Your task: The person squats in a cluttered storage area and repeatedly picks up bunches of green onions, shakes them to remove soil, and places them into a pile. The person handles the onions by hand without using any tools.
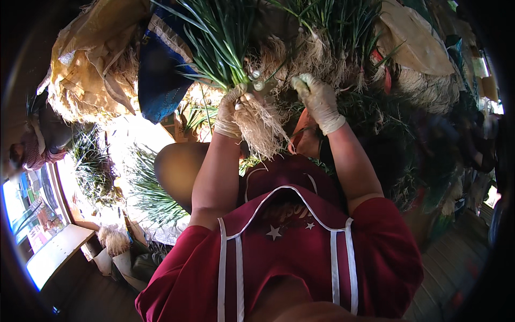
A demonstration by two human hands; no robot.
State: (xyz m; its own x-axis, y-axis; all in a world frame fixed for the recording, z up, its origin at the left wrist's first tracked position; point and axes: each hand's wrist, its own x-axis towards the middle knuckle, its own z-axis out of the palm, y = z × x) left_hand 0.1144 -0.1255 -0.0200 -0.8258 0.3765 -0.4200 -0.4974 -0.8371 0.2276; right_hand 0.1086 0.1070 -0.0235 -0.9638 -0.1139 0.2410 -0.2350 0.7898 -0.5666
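My left hand [231,110], in a pale thin glove, grips a bunch of green garlic-like plants just above their bulbs. Long green leaves [227,48] fan out beyond the hand, and the pale stringy roots [259,124] hang towards my lap. Two small white bulbs [257,79] stick out to the right of the stems. To the right of the bunch, apart from it, is my right hand [318,98], also gloved, with its fingers curled together. Whether anything thin is pinched in them, I cannot tell.
More rooted plants [318,50] are heaped ahead, beside a tan sack [418,40]. A yellowish sack [84,60] with roots showing and a blue sack [161,80] stand at left. Green leaves [155,187] lie lower left. Another person [38,151] is at the far left.
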